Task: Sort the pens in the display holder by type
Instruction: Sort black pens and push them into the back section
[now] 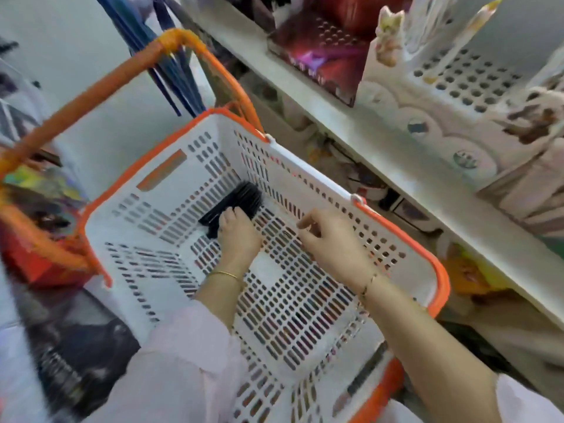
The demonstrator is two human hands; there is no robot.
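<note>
Black pen bundle (241, 196) in slotted white plastic basket (320, 176)

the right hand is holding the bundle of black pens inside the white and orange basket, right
Not quite. The head view shows the left hand holding the bundle of black pens inside the white and orange basket. The right hand is beside it with its fingers curled, off the pens.

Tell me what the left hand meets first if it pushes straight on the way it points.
The left hand already grips the bundle of black pens. Pushed on, the bundle's far end would probably meet the slotted basket wall near the far corner, though depth is hard to judge.
</note>
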